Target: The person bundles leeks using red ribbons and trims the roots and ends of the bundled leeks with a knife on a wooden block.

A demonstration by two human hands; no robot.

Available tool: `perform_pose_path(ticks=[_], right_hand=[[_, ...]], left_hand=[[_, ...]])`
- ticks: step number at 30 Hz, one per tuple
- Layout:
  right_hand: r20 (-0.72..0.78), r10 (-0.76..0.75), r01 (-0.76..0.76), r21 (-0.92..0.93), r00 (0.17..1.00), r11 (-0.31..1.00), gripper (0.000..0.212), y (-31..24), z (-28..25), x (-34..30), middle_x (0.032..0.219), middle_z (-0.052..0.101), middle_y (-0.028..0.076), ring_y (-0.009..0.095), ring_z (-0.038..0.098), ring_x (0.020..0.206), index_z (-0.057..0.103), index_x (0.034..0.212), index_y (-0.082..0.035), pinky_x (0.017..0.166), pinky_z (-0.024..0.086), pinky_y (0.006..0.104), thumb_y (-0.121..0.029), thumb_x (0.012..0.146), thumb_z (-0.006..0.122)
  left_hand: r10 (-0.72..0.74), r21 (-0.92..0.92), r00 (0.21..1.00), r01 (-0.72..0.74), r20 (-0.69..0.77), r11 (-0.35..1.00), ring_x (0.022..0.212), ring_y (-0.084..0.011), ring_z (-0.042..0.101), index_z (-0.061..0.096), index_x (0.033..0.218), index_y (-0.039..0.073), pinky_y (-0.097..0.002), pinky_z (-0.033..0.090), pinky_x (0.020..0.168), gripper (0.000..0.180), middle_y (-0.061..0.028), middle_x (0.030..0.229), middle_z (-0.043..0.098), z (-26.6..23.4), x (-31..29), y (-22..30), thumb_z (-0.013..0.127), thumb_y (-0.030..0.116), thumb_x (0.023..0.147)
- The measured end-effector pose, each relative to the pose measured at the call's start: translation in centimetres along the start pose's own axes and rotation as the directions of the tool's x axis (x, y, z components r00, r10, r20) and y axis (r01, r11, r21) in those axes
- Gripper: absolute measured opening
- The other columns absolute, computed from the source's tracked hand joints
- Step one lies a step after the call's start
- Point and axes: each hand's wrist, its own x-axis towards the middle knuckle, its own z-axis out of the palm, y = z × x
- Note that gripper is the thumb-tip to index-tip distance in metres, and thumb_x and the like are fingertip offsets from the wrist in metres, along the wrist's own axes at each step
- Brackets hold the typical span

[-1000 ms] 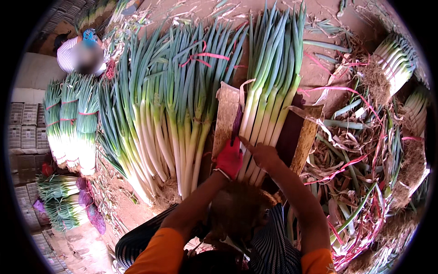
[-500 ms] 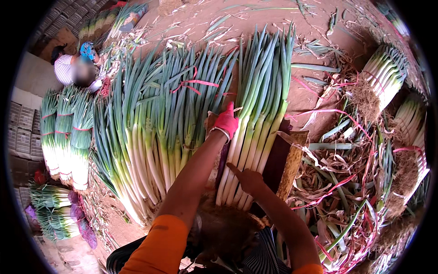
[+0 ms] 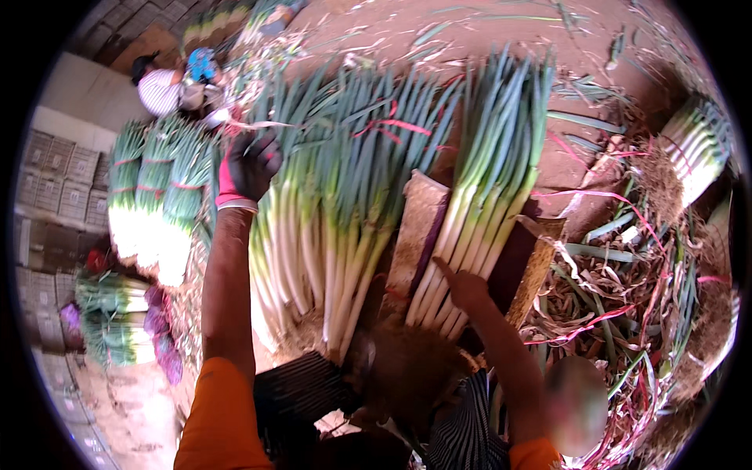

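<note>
My left hand (image 3: 249, 168) wears a red glove with a dark palm and is raised over the left side of a wide row of leeks (image 3: 313, 235). Its fingers are curled, and a pale strip of leaf (image 3: 270, 124) shows at their tips. My bare right hand (image 3: 468, 290) lies on the white stalks of a smaller group of leeks (image 3: 478, 204), index finger stretched across them. Its other fingers are bent and partly hidden. These leeks rest in a wooden trough (image 3: 415, 227) with dark lining, roots toward me.
Tied leek bundles (image 3: 160, 188) stand at left, and more (image 3: 689, 149) lie at far right. Dry leaves and pink ties (image 3: 595, 313) pile up right of the trough. A person (image 3: 160, 90) sits at back left. Pink tape (image 3: 399, 125) lies on the row's leaves.
My left hand has left the smaller leek group and swung left, palm turned up. My right hand stays on the stalks. The view has shifted, moving the scene rightward.
</note>
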Motion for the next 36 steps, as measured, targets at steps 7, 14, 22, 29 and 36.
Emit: perform_pose_path(ticks=[7,14,22,29,36], right_hand=[[0.066,-0.006,0.007,-0.013,0.998,1.0,0.083,-1.3,-0.6,0.2,0.087,0.06,0.016,0.031,0.063,0.075,0.008,0.146,-0.037,0.059,0.051,0.0429,0.0,0.083,0.049],[0.075,0.028,-0.025,-0.039,0.997,0.999,0.084,-0.6,-0.1,0.1,0.089,0.06,0.016,0.031,0.063,0.074,0.008,0.146,-0.037,0.059,0.051,0.0429,-0.001,0.084,0.05],[0.028,-0.005,0.006,-0.037,1.0,0.999,0.086,-1.0,0.0,0.2,0.085,0.06,0.015,0.03,0.063,0.074,0.008,0.146,-0.038,0.061,0.05,0.0426,-0.002,0.082,0.053],[0.005,0.0,-0.001,0.019,1.0,1.0,0.085,-0.4,-0.4,-0.1,0.083,0.06,0.015,0.03,0.063,0.074,0.013,0.145,-0.036,0.061,0.05,0.0416,-0.001,0.078,0.052],[0.037,-0.025,0.023,0.044,0.999,0.999,0.082,-1.2,-0.8,-0.1,0.089,0.061,0.017,0.031,0.064,0.079,0.011,0.145,-0.038,0.063,0.051,0.0424,-0.002,0.082,0.049]], left_hand=[[-0.299,0.488,0.8,0.565,-0.52,0.666,0.072,-0.0256,0.062,0.052,0.114,0.013,-0.0424,0.056,0.064,0.042,-0.0116,0.09,0.061,-14.1,-14.9,-12.1,0.059,0.041,0.084],[-0.039,0.942,0.956,0.279,-0.291,-0.187,0.086,-0.0295,0.063,0.058,0.097,-0.002,-0.0382,0.049,0.073,0.042,-0.0201,0.092,0.064,-12.9,-14.7,-23.0,0.067,0.033,0.074],[0.012,0.662,0.937,0.239,-0.35,0.711,0.068,-0.0224,0.061,0.058,0.095,0.002,-0.033,0.05,0.06,0.026,-0.0063,0.083,0.061,-10.2,-13.8,-18.2,0.065,0.025,0.082],[-0.067,0.374,0.988,0.116,-0.14,0.92,0.051,-0.009,0.049,0.053,0.101,0.006,-0.0245,0.039,0.042,0.022,0.0008,0.073,0.052,6.0,-11.7,-8.9,0.056,0.025,0.091],[-0.128,0.582,0.992,0.092,0.022,0.808,0.059,-0.012,0.056,0.06,0.099,0.007,-0.0287,0.045,0.049,0.021,-0.0031,0.072,0.059,7.0,-9.1,-23.4,0.059,0.025,0.088]])
